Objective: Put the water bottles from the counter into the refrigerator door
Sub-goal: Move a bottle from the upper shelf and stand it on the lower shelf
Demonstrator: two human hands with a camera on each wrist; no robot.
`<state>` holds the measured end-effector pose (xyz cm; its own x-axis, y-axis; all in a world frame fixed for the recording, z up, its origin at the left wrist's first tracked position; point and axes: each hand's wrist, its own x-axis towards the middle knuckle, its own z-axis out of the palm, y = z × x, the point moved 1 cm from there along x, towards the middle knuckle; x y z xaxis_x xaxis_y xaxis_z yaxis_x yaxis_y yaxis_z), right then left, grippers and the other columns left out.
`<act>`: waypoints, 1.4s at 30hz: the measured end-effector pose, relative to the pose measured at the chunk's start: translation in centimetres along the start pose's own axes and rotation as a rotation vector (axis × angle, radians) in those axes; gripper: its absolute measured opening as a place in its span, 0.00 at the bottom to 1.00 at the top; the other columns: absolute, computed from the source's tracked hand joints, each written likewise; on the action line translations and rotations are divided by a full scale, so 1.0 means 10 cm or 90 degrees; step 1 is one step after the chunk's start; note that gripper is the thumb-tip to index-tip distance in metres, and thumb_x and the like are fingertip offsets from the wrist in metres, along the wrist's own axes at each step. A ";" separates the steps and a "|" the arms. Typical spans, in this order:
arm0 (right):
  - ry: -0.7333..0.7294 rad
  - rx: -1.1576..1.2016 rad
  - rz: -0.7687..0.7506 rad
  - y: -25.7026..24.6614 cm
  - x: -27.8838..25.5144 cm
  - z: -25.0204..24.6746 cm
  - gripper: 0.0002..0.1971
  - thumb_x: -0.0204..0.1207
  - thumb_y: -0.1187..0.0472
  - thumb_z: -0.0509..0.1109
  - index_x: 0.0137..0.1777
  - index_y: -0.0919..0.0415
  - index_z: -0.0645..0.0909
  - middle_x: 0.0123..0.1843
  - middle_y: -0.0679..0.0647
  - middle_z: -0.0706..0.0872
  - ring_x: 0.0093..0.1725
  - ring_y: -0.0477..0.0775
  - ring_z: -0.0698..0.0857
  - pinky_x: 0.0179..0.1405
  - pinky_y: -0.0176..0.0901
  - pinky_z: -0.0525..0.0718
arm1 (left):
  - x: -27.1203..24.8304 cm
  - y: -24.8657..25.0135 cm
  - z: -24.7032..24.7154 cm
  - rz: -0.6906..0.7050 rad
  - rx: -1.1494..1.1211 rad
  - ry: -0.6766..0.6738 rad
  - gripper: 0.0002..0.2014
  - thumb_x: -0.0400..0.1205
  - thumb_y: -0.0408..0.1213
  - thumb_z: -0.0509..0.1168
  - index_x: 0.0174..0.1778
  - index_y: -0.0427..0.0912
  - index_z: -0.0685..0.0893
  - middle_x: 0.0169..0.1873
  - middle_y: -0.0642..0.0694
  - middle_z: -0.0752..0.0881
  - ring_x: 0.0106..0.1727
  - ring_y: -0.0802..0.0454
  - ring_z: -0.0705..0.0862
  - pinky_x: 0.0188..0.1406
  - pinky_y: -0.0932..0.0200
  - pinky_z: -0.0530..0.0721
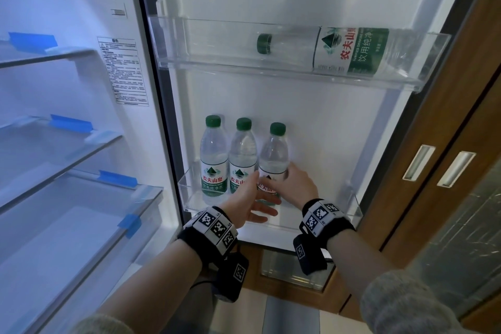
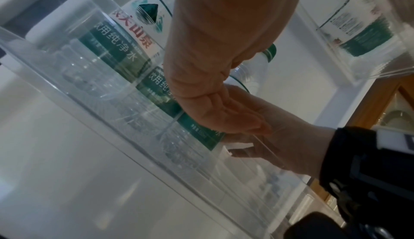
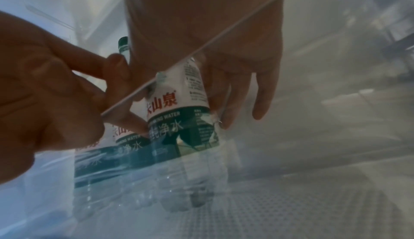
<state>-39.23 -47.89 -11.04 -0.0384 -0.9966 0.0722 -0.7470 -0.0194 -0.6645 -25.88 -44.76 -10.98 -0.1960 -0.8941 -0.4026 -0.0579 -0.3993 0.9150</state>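
Note:
Three small green-capped water bottles stand upright in the lower door bin (image 1: 185,184). The left bottle (image 1: 213,160) and the middle bottle (image 1: 242,154) stand free. My right hand (image 1: 295,184) wraps the rightmost bottle (image 1: 273,154) from its right side at label height. In the right wrist view the fingers (image 3: 235,92) lie down the far side of that bottle (image 3: 177,115). My left hand (image 1: 249,198) touches the same bottle's front with straight fingers (image 2: 224,115), the thumb raised beside the middle bottle. A large bottle (image 1: 349,51) lies on its side in the upper door bin (image 1: 217,62).
The fridge interior on the left has glass shelves (image 1: 81,149) and a drawer (image 1: 95,225) with blue tape tabs. The lower bin has free floor to the right of the bottles. A wooden cabinet (image 1: 433,157) with metal handles stands right of the door.

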 end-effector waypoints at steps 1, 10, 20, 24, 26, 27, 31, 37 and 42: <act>-0.014 0.017 -0.001 -0.01 -0.02 -0.01 0.25 0.64 0.36 0.77 0.53 0.46 0.73 0.43 0.43 0.82 0.44 0.48 0.83 0.46 0.44 0.79 | 0.00 0.00 0.00 -0.005 -0.002 0.002 0.31 0.87 0.57 0.41 0.57 0.37 0.82 0.42 0.42 0.91 0.34 0.48 0.88 0.37 0.56 0.81; -0.003 0.052 -0.038 -0.07 -0.11 -0.02 0.16 0.65 0.48 0.80 0.41 0.42 0.73 0.43 0.46 0.85 0.47 0.51 0.86 0.53 0.50 0.85 | -0.05 0.00 0.00 -0.013 -0.013 0.007 0.31 0.87 0.55 0.40 0.48 0.37 0.83 0.40 0.42 0.90 0.34 0.48 0.86 0.37 0.58 0.80; 0.001 0.019 -0.011 -0.10 -0.14 -0.07 0.20 0.72 0.32 0.67 0.45 0.49 0.74 0.44 0.47 0.85 0.42 0.48 0.83 0.42 0.45 0.80 | -0.15 0.10 -0.04 0.059 -0.042 0.094 0.16 0.87 0.47 0.48 0.56 0.42 0.77 0.30 0.45 0.79 0.28 0.51 0.73 0.30 0.60 0.69; 0.071 -0.097 -0.008 -0.22 -0.13 -0.18 0.28 0.72 0.25 0.56 0.42 0.52 0.71 0.42 0.50 0.82 0.37 0.50 0.80 0.39 0.45 0.76 | -0.17 0.27 -0.11 0.116 -0.045 0.113 0.16 0.87 0.42 0.49 0.54 0.39 0.80 0.27 0.46 0.76 0.26 0.53 0.71 0.28 0.60 0.69; 0.074 -0.160 0.002 -0.34 -0.15 -0.27 0.34 0.69 0.21 0.51 0.47 0.53 0.74 0.45 0.50 0.83 0.41 0.53 0.81 0.43 0.47 0.76 | -0.18 0.37 -0.11 0.148 -0.011 0.118 0.14 0.86 0.40 0.51 0.53 0.39 0.81 0.29 0.46 0.76 0.27 0.53 0.72 0.28 0.60 0.70; 0.066 -0.192 0.013 -0.40 -0.16 -0.31 0.40 0.67 0.18 0.48 0.52 0.54 0.77 0.48 0.52 0.84 0.45 0.56 0.82 0.46 0.48 0.76 | -0.20 0.42 -0.11 0.169 -0.001 0.116 0.13 0.86 0.39 0.52 0.53 0.39 0.81 0.29 0.46 0.77 0.26 0.54 0.72 0.27 0.61 0.70; 0.020 -0.300 0.059 -0.59 -0.17 -0.43 0.44 0.72 0.21 0.42 0.60 0.57 0.81 0.49 0.55 0.83 0.45 0.57 0.78 0.46 0.47 0.72 | -0.32 0.67 -0.10 0.272 0.031 0.119 0.11 0.86 0.35 0.54 0.45 0.40 0.80 0.28 0.46 0.78 0.24 0.55 0.72 0.23 0.64 0.69; 0.116 -0.400 -0.029 -0.90 -0.23 -0.71 0.21 0.81 0.42 0.58 0.54 0.59 0.81 0.48 0.54 0.84 0.45 0.57 0.81 0.42 0.43 0.72 | -0.54 1.05 -0.12 0.376 0.049 0.148 0.11 0.85 0.35 0.56 0.41 0.42 0.81 0.28 0.47 0.79 0.24 0.54 0.73 0.24 0.63 0.70; 0.099 -0.374 -0.118 -1.31 -0.28 -0.94 0.11 0.79 0.49 0.64 0.47 0.56 0.81 0.44 0.53 0.83 0.44 0.57 0.83 0.41 0.44 0.75 | -0.69 1.37 -0.16 0.477 0.024 0.157 0.11 0.83 0.33 0.59 0.37 0.41 0.83 0.23 0.47 0.79 0.20 0.55 0.73 0.20 0.62 0.69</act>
<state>-35.57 -44.08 4.51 0.0634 -0.9570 0.2831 -0.9883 -0.0996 -0.1156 -23.80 -44.36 4.32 0.0266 -0.9432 0.3312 -0.0303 0.3304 0.9434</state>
